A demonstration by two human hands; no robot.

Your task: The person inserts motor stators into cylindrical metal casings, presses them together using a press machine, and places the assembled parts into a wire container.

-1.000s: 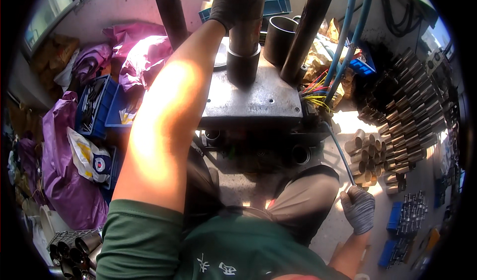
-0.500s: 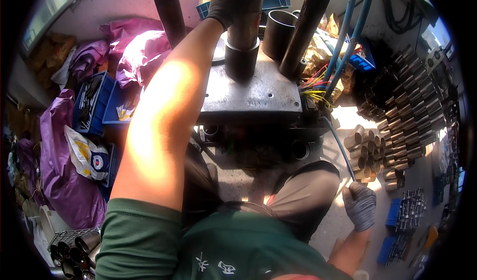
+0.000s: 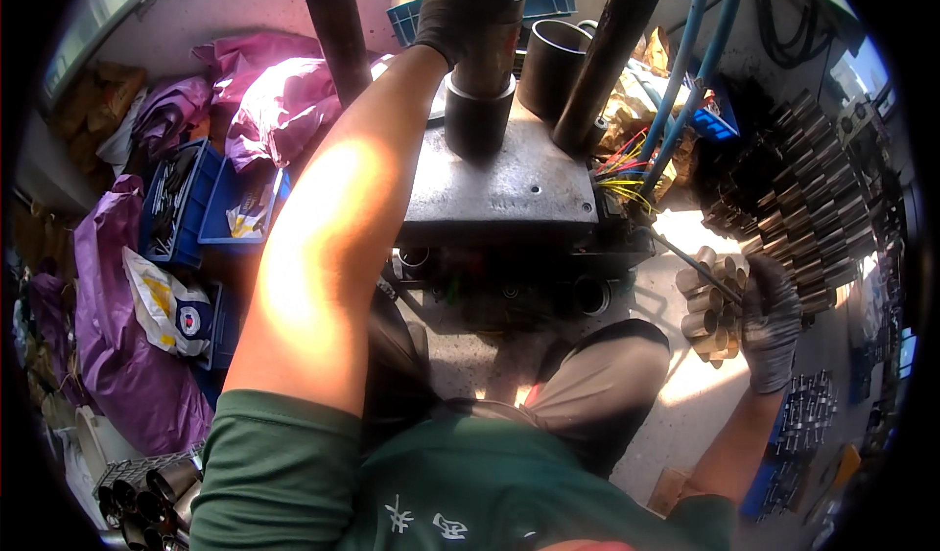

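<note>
My left hand [image 3: 447,21], in a dark glove, reaches up to the left side of an upright metal tube [image 3: 487,57] and appears to grip it; its fingertips are hidden in shadow. The tube's lower end sits in a dark metal sleeve [image 3: 478,125] standing on the steel press table [image 3: 490,187]. On the right, my right hand [image 3: 770,324], in a grey glove, is closed round the end of a thin metal lever [image 3: 693,264] that comes out of the machine's right side.
Dark posts [image 3: 607,57] flank the work, with a wide metal ring [image 3: 556,67] behind. Blue hoses [image 3: 685,71] hang to the right. Many metal tubes [image 3: 803,218] are stacked at far right, more [image 3: 707,321] near the lever. Blue bins [image 3: 184,204] and purple sacks [image 3: 122,336] lie left.
My right hand has swung the lever's end upward and to the right, from beside my knee to over the stacked tubes. My left hand stays at the tube.
</note>
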